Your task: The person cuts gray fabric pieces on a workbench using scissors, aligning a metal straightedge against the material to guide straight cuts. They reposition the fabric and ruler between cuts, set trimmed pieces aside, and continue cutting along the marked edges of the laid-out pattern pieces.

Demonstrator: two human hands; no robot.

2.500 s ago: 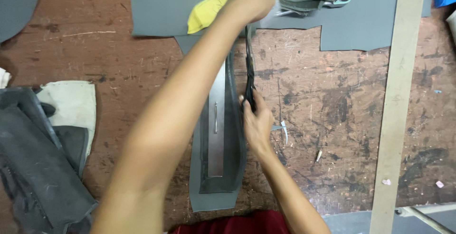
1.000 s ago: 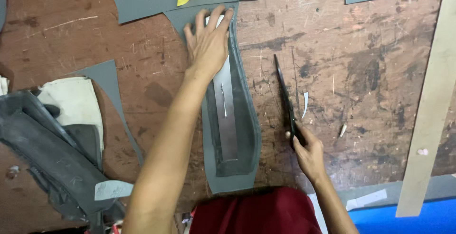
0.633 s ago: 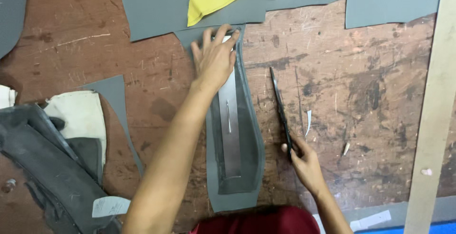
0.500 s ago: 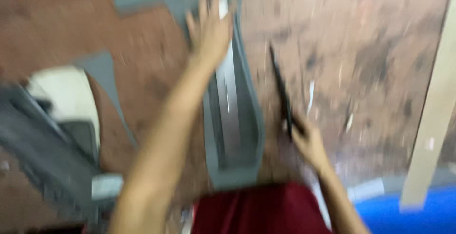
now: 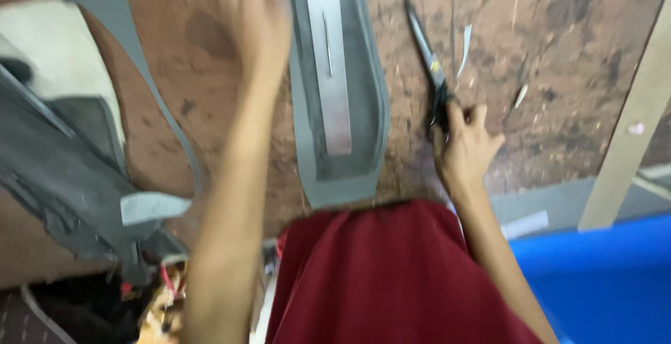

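Observation:
A long grey cut piece [image 5: 367, 99] lies on the worn brown table [image 5: 559, 50], with a narrow metal template [image 5: 328, 71] lying along its middle. My left hand [image 5: 248, 12] is blurred, just left of the piece's upper part, fingers apart and holding nothing. Black scissors [image 5: 425, 50] lie on the table to the right of the piece, blades pointing away from me. My right hand [image 5: 465, 145] grips their handles at the near end, with its outer fingers partly spread.
A pile of dark grey scraps [image 5: 63, 176] and a white piece [image 5: 56, 57] lie at the left. A pale wooden strip [image 5: 629, 127] runs along the right. Small offcut slivers [image 5: 465, 40] sit beside the scissors. My red garment [image 5: 391, 274] and a blue surface [image 5: 594, 274] fill the near side.
The view has tipped down toward me. My left hand has lifted off the top of the grey piece and moved left. My right hand stays on the scissors.

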